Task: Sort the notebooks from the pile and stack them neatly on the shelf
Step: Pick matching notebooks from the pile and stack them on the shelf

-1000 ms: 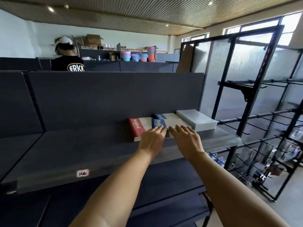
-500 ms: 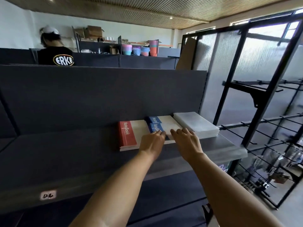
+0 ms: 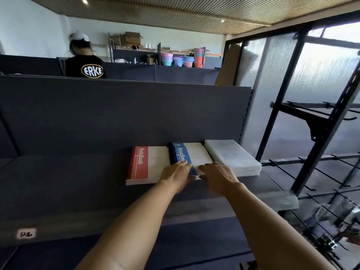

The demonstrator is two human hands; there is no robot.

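The blue notebooks (image 3: 187, 158) could be sliding crooked or bumping the red notebooks (image 3: 148, 164) if pushed too hard. They are sitting flat on the shelf (image 3: 78, 176), between the red pile and a white pile (image 3: 232, 157). The left hand (image 3: 176, 175) and right hand (image 3: 217, 175) are both lying open on the near edge.

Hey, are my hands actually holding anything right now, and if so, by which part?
Nothing is gripped. Both the left hand and the right hand rest flat-fingered on the near end of the blue notebook stack, apparently pressing it.
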